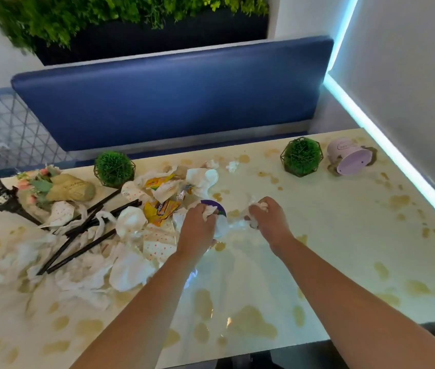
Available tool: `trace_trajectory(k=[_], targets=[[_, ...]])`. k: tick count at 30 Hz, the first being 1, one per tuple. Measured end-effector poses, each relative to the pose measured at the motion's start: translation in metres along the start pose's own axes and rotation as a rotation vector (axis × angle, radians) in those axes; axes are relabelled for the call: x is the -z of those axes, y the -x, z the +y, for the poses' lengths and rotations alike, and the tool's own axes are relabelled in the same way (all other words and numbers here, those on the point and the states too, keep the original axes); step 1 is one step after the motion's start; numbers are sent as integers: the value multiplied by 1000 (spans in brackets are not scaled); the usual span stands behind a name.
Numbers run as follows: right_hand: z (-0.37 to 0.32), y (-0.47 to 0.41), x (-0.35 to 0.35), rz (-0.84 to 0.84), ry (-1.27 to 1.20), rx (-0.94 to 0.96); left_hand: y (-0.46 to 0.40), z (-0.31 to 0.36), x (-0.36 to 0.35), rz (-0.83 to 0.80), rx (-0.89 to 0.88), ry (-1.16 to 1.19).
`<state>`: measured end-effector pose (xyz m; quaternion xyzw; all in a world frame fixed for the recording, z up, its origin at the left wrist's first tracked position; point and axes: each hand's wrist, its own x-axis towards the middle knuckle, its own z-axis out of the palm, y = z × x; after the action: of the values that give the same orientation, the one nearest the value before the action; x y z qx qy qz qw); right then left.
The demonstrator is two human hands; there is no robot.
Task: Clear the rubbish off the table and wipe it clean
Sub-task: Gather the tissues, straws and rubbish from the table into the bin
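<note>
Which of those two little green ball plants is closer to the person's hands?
The left green ball plant, beside the rubbish pile, sits nearer the left hand. The other plant stands farther off, by the tipped-over lilac pot.

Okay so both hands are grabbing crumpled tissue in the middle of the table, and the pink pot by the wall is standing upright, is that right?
Not quite. In the head view the pink pot lies tipped on its side by the wall. The rest holds: the left hand and right hand each grip crumpled tissue mid-table.

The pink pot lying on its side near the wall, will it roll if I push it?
The pink pot probably rolls: it looks round and lies tipped over. It tapers, so it would likely curve. It seems light plastic, easily nudged.
</note>
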<state>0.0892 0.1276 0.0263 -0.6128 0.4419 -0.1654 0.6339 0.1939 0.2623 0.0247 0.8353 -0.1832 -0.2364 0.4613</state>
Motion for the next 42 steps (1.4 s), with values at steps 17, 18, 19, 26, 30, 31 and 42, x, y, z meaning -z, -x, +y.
trace_trajectory(k=[17,18,19,26,30,31,42], targets=[[40,101,125,393,-341,-123,79,76,-124,-591,-11,151],[44,105,133,420,-338,-138,85,81,-132,-638,8,159],[47,109,142,444,-330,-149,90,86,-140,-684,17,161],[70,133,210,586,-338,-167,125,114,-209,-855,-33,75],[84,150,254,700,-369,-186,146,127,-251,-910,-72,12],[88,154,262,719,-354,-192,151,129,-260,-915,-104,-23],[151,191,390,930,-231,-376,213,147,-394,-1010,-423,-392]])
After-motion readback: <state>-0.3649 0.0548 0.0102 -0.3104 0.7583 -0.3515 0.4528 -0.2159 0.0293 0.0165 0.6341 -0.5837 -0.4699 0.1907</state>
